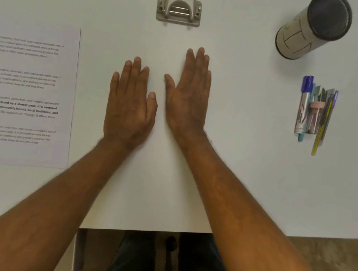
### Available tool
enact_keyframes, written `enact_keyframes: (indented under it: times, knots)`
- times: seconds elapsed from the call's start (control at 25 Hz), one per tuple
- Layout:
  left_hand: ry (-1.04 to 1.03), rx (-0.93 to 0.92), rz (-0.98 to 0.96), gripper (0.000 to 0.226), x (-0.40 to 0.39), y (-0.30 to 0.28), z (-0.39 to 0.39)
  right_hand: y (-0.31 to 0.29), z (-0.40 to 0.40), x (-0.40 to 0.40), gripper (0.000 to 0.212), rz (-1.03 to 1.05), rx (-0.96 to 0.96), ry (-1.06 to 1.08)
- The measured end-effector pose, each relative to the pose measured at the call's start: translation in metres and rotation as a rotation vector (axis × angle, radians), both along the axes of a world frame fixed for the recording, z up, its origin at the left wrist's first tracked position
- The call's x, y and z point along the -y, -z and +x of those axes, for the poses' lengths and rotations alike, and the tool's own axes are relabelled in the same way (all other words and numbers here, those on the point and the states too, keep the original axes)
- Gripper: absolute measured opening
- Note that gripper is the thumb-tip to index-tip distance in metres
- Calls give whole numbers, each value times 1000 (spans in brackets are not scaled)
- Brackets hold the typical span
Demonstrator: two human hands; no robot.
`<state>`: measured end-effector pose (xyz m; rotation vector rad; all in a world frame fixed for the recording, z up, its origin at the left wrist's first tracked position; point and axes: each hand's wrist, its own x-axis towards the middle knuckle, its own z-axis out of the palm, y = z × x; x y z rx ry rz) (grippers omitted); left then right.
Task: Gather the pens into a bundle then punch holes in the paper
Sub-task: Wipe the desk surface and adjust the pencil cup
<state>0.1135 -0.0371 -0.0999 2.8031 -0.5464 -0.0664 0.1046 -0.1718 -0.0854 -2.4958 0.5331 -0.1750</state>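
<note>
Two open hands lying flat at mid-frame on a white table; task items sitting untouched around them.

Left hand (130, 104) and right hand (189, 92) are resting palm-down, fingers straight, holding nothing, just beside each other. Pens (315, 112) are lying grouped side by side at right of frame. Hole punch (179, 6) is sitting at top centre. Printed paper (23, 92) is lying flat at left. Cylindrical holder (314, 28) is standing at upper right, above the pens. Table (238, 168) is carrying all items.
</note>
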Motion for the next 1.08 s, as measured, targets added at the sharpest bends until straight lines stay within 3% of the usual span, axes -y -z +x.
enact_keyframes:
  times: [0.16, 0.32, 0.44, 0.64, 0.92, 1.08]
  knots:
    - [13, 5, 53, 62, 2, -3, 1, -9, -18, 21, 48, 332, 274, 232]
    - [23, 6, 87, 65, 2, -2, 2, -2, -96, 26, 53, 196, 103, 303]
    - [20, 3, 93, 66, 2, -1, 2, 8, -128, 5, 65, -5, -52, 140]
    - [20, -5, 102, 67, 1, 2, 3, 10, -78, 8, 78, -37, -36, -13]
    - [22, -9, 99, 66, 0, 4, 3, 10, -51, 24, 51, -229, -29, -551]
    - [17, -14, 89, 67, 1, 3, 3, -7, -70, 46, 54, -205, -98, -712]
